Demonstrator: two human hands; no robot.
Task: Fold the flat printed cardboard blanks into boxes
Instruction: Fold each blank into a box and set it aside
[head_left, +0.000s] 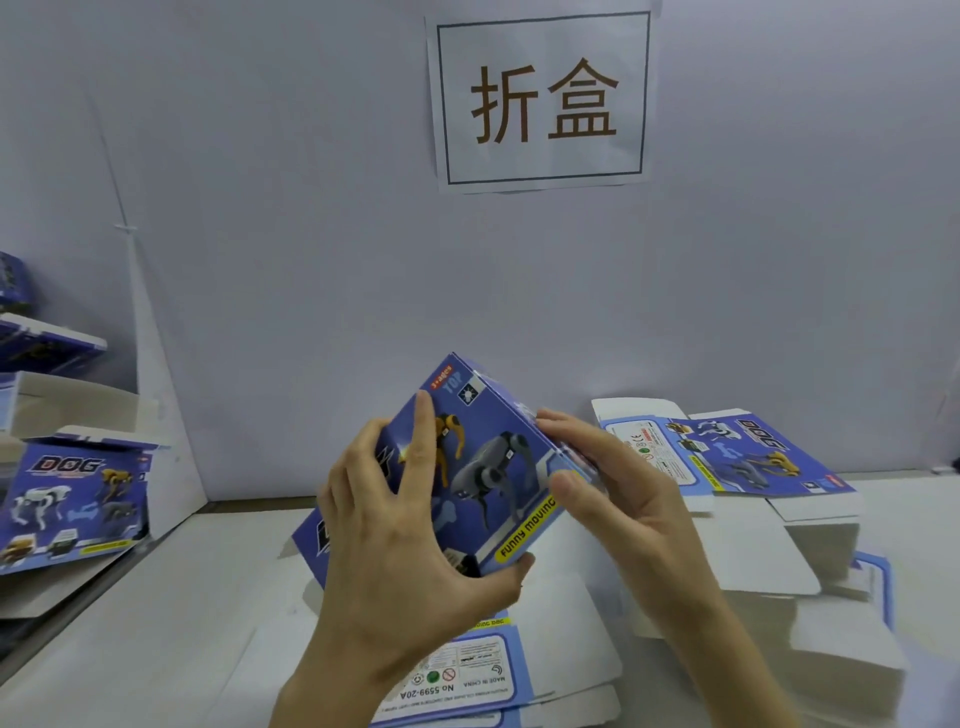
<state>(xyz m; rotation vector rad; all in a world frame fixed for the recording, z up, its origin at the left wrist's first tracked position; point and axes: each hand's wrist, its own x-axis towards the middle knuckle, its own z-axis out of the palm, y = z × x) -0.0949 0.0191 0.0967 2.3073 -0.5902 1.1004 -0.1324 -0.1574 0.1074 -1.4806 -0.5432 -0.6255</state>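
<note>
The left hand (400, 525) grips the box (488, 467) from the front. Its fingers are spread and bent over the printed face, the forefinger lies straight up that face, and the thumb hooks under the lower corner. The right hand (618, 499) pinches the box's right side, with the thumb on the face near the yellow strip and the fingers curled over the upper edge. Both wrists rise from the bottom of the view.

The box is thin glossy cardboard, blue, printed with robot dogs. It is held above the table, tilted with one corner up, and has sharp creases along its edges.

Under the hands a flat blank (467, 670) lies on the table with its white flaps spread and its label panel facing up. To the right a stack (737, 457) of blanks rests on thick layers of white card edges, the top one printed side up. At the far left a second box (78, 499) stands tilted, with a white flap at its top.

The table (130, 649) is matt and pale grey. The wall (311, 260) behind it is plain and pale, and it carries a paper sign (543, 98) with two large brown characters in a frame.
</note>
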